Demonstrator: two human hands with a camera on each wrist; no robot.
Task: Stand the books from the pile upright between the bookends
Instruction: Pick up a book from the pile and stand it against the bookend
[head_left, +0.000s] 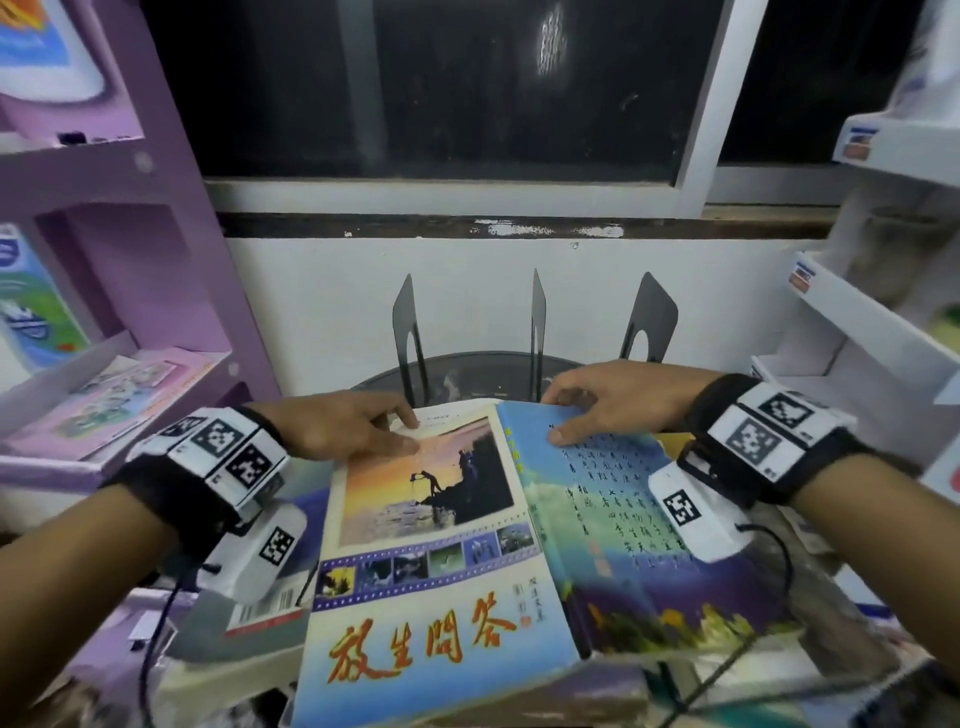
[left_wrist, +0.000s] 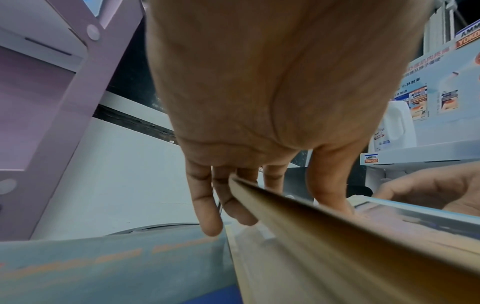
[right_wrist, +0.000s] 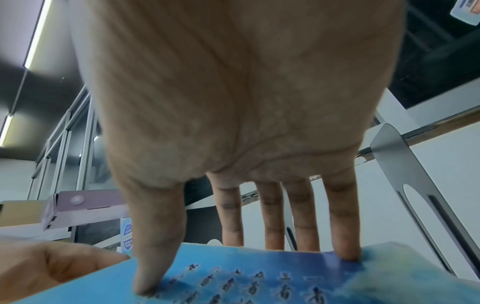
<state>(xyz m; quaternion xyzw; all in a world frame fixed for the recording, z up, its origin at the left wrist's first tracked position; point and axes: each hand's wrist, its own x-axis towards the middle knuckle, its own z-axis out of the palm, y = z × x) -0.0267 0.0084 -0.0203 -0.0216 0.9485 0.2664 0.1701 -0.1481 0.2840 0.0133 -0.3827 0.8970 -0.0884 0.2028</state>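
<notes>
Two books top the pile. My left hand (head_left: 410, 430) grips the far edge of a sunset-cover book (head_left: 436, 545) with red characters, thumb on the cover. In the left wrist view, this hand's fingers (left_wrist: 223, 201) curl behind that book's tan page edge (left_wrist: 337, 236). My right hand (head_left: 558, 415) grips the far edge of a blue calligraphy book (head_left: 623, 519). Its thumb and little finger press on the cover (right_wrist: 259, 277), and the other fingers reach over the edge. Three black bookends (head_left: 410, 332) (head_left: 537, 322) (head_left: 649, 322) stand upright just behind, with nothing between them.
The bookends stand on a dark round table (head_left: 467, 366) against a white wall. More books lie under the two held ones (head_left: 270, 613). A purple shelf unit (head_left: 156, 260) stands close on the left. White shelves (head_left: 857, 322) stand close on the right.
</notes>
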